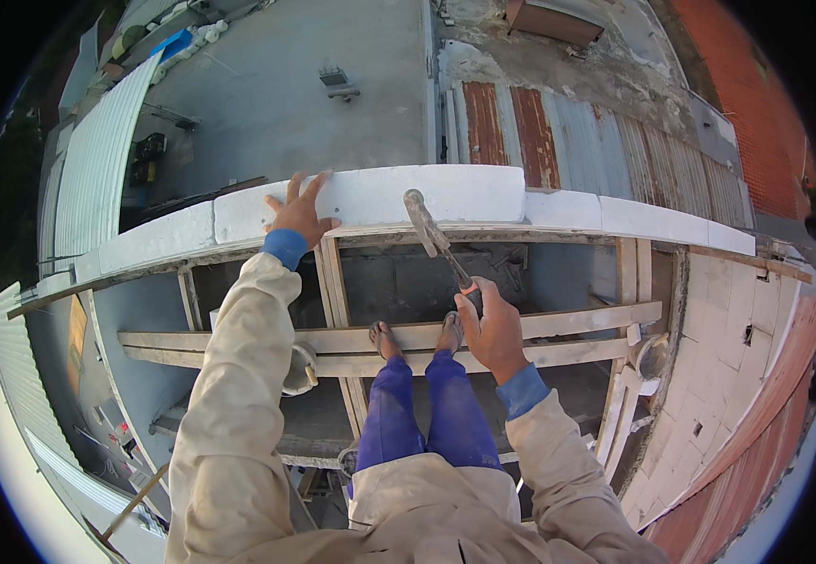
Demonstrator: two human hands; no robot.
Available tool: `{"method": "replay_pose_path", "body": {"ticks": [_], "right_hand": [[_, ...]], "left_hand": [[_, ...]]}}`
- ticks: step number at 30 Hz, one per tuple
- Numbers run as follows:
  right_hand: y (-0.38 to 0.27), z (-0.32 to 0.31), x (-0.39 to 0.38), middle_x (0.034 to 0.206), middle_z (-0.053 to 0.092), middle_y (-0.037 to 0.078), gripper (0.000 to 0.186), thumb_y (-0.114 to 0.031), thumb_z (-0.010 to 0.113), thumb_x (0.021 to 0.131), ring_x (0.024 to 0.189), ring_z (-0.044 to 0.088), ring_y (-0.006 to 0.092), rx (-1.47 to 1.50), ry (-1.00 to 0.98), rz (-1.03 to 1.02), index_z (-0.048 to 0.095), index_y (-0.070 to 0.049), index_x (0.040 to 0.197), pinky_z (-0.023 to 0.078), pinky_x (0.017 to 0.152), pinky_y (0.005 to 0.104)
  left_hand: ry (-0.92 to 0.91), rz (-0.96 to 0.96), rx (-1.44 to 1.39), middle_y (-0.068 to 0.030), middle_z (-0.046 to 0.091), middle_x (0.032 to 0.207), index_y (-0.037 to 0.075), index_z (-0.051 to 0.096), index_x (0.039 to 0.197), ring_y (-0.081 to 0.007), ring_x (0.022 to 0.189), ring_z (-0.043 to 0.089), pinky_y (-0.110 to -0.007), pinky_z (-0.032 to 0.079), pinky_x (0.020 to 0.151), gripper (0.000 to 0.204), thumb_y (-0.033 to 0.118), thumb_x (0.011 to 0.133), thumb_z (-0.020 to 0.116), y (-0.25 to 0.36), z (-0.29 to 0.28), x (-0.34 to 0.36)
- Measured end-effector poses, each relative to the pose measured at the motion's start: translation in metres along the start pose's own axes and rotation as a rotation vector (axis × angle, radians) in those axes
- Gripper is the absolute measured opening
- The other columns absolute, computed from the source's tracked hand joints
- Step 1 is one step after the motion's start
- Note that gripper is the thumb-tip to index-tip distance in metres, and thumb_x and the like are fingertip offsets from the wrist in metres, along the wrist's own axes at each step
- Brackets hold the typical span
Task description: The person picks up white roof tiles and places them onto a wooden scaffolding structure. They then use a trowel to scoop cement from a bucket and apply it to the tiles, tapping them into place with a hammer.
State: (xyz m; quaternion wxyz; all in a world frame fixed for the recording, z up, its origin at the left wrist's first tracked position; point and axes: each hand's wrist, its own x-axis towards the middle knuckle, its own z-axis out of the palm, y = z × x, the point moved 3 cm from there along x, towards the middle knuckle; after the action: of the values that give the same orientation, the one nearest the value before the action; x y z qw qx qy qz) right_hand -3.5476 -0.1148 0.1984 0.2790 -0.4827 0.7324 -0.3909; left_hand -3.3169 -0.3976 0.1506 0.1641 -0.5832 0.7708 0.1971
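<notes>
A row of white blocks (pixel 273 209) forms the top of a wall across the view. My left hand (pixel 301 222) rests on one of these blocks with its fingers spread. In my right hand (pixel 494 331) is a hammer (pixel 445 247), gripped by its dark handle. Its pale, worn head overlaps the wall's near face and top in this view, right of my left hand; whether it touches the block cannot be told.
My sandalled feet stand on long wooden planks (pixel 558 323) laid over open gaps. Buckets (pixel 652 358) stand at the right and beside my left forearm. Rusty corrugated roofing (pixel 535 132) lies beyond the wall, beside a grey slab (pixel 267 94) far below.
</notes>
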Motion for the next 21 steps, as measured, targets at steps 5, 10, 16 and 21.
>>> {"method": "replay_pose_path", "body": {"ticks": [5, 10, 16, 21], "right_hand": [[0.009, -0.003, 0.016, 0.091, 0.073, 0.021, 0.036, -0.033, 0.063, 0.101, 0.082, 0.070, 0.0438, -0.158, -0.250, 0.207, 0.060, -0.002, 0.121, 0.055, 0.070, 0.0486], [-0.013, -0.002, 0.027, 0.069, 0.066, 0.018, 0.032, -0.031, 0.061, 0.103, 0.070, 0.067, 0.0416, -0.009, -0.123, -0.081, 0.060, -0.003, 0.118, 0.051, 0.065, 0.0461], [-0.006, 0.022, 0.035, 0.082, 0.071, 0.022, 0.032, -0.034, 0.058, 0.104, 0.082, 0.070, 0.0451, -0.259, -0.397, 0.207, 0.059, -0.005, 0.118, 0.053, 0.071, 0.0520], [-0.015, 0.016, 0.032, 0.078, 0.069, 0.022, 0.036, -0.037, 0.057, 0.105, 0.077, 0.070, 0.0433, -0.155, -0.294, 0.146, 0.064, -0.004, 0.118, 0.052, 0.067, 0.0493]], "left_hand": [[0.052, 0.131, 0.088, -0.0021, 0.027, 0.165, 0.044, 0.037, 0.154, -0.0499, 0.147, 0.032, -0.071, 0.035, 0.115, 0.080, 0.025, 0.089, 0.079, -0.010, 0.001, 0.007], [0.052, 0.054, 0.033, -0.0006, 0.031, 0.164, 0.042, 0.037, 0.155, -0.0499, 0.147, 0.033, -0.070, 0.039, 0.113, 0.078, 0.025, 0.090, 0.078, -0.006, -0.002, 0.003], [0.058, -0.053, -0.044, 0.0007, 0.036, 0.163, 0.033, 0.041, 0.155, -0.0496, 0.145, 0.038, -0.072, 0.027, 0.118, 0.076, 0.027, 0.089, 0.078, 0.010, -0.019, -0.020], [-0.006, 0.081, 0.122, 0.0033, 0.037, 0.164, 0.033, 0.040, 0.157, -0.0477, 0.152, 0.025, -0.076, 0.022, 0.117, 0.077, 0.030, 0.089, 0.078, -0.020, -0.035, -0.003]]}}
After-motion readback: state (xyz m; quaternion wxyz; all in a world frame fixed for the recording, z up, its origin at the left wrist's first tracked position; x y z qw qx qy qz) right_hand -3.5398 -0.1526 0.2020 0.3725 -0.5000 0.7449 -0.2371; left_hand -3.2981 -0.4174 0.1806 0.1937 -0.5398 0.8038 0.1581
